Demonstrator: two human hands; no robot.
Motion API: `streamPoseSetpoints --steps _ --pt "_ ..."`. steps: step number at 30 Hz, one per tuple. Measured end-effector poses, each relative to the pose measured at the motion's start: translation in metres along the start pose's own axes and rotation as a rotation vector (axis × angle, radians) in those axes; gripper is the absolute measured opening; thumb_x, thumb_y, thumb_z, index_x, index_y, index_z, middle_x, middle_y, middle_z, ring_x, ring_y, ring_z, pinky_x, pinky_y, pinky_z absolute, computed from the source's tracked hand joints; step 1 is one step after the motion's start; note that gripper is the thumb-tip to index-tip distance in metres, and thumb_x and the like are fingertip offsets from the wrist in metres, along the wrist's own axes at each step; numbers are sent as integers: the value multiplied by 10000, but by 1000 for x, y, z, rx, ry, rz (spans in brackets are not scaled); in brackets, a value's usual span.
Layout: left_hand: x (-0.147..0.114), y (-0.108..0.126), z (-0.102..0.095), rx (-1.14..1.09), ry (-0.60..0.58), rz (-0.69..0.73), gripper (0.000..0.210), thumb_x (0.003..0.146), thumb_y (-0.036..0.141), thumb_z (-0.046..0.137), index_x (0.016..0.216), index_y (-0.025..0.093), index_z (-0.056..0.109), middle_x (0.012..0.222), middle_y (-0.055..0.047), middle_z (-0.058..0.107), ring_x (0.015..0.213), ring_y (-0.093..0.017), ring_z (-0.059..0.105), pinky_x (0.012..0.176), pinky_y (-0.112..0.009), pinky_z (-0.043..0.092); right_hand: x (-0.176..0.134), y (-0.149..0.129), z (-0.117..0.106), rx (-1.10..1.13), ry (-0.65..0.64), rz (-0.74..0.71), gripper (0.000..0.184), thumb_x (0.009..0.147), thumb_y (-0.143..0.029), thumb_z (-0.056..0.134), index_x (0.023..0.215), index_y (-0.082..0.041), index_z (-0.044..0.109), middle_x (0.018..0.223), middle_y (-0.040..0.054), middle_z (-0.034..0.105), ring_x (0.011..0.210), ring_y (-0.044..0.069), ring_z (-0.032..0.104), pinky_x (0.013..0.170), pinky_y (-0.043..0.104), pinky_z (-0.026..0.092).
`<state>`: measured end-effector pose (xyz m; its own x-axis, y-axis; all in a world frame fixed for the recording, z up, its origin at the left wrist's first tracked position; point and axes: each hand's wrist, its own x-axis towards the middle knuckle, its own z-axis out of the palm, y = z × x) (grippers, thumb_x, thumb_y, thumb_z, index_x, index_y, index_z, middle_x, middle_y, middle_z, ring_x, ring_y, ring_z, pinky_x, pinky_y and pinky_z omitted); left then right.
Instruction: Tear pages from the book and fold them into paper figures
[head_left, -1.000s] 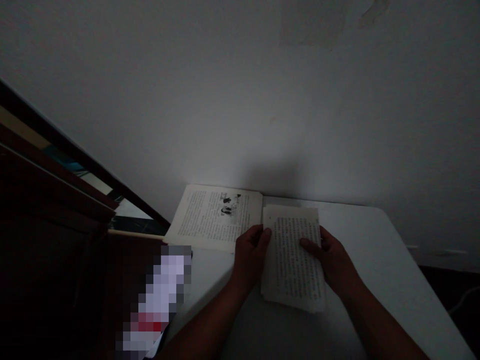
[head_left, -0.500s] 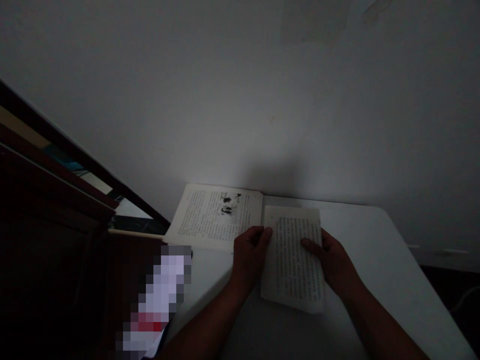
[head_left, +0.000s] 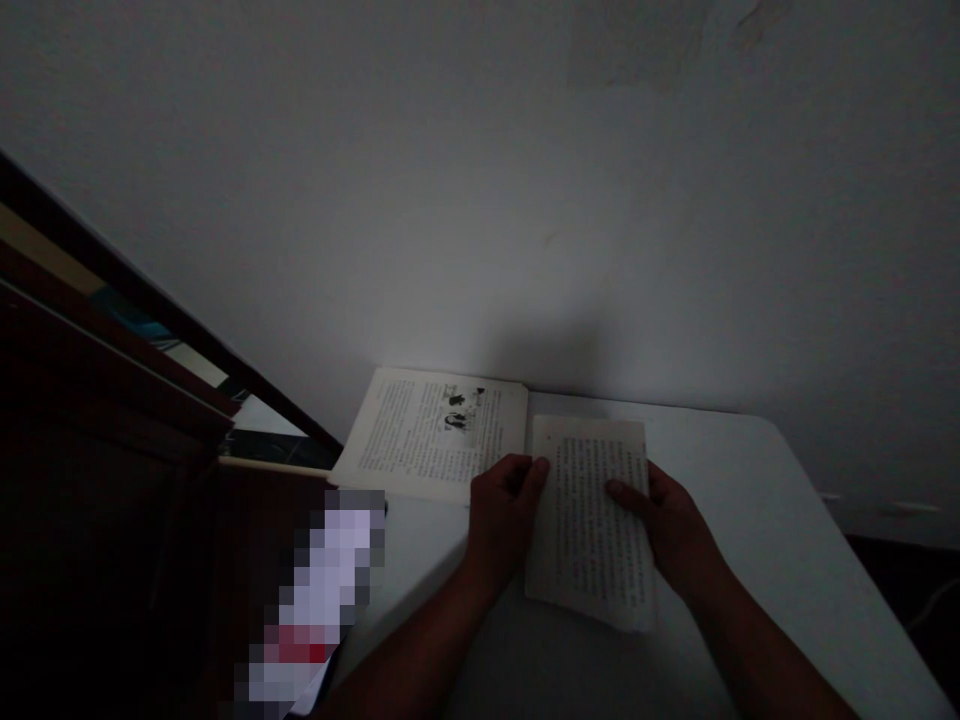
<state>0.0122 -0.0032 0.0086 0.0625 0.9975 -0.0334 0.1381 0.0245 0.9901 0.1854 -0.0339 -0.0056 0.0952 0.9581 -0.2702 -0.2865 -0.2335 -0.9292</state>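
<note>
Left grip [head_left: 504, 512] and right grip [head_left: 675, 525] are pinching opposite edges of a white, rectangular, printed paper stack [head_left: 589, 530] over the white, round-cornered tabletop [head_left: 731, 480]; the stack is partly hiding both grips, its print unreadable.

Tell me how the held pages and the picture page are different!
The held pages show only print on top; the picture page has drawings too. The left hand and right hand grip the held pages, while the picture page lies on the table. Both have dark print on pale paper.
</note>
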Motion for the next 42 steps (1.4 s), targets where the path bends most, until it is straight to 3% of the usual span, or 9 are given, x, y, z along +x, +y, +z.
streamPoseSetpoints --steps 10,19,28,33,42 --pt "0 0 -1 47 -3 32 254 813 373 547 730 154 646 649 8 640 629 -126 588 561 -205 415 -1 0 -1 -2 -4 2 370 702 -339 684 1034 -205 590 961 79 696 812 275 659 669 377 509" --pt "3 -2 -2 71 4 44 265 806 385 551 716 154 645 628 16 614 616 -121 563 557 -203 399 -1 -1 -1 -68 -2 -28 345 711 -342 677 1012 -204 578 952 66 692 826 269 656 778 431 499" --pt "15 -10 -4 7 -74 -12 286 781 401 564 711 136 646 639 -7 614 617 -143 553 565 -229 406 -1 -1 -3 -67 -18 -49 333 732 -323 668 1029 -221 559 953 47 690 840 250 656 773 407 508" --pt "15 -9 -3 15 -67 -8 269 778 391 570 715 143 654 641 -4 625 627 -143 558 571 -227 407 1 -2 -4 -118 -11 -87 351 715 -330 675 1028 -211 567 979 61 688 838 255 655 711 381 521" --pt "15 -12 -2 -5 -71 -25 281 776 411 570 730 148 655 647 -3 620 626 -140 554 571 -227 408 -2 -3 -4 -73 -34 -94 374 720 -322 672 1059 -216 555 1016 61 681 864 241 652 745 370 518"
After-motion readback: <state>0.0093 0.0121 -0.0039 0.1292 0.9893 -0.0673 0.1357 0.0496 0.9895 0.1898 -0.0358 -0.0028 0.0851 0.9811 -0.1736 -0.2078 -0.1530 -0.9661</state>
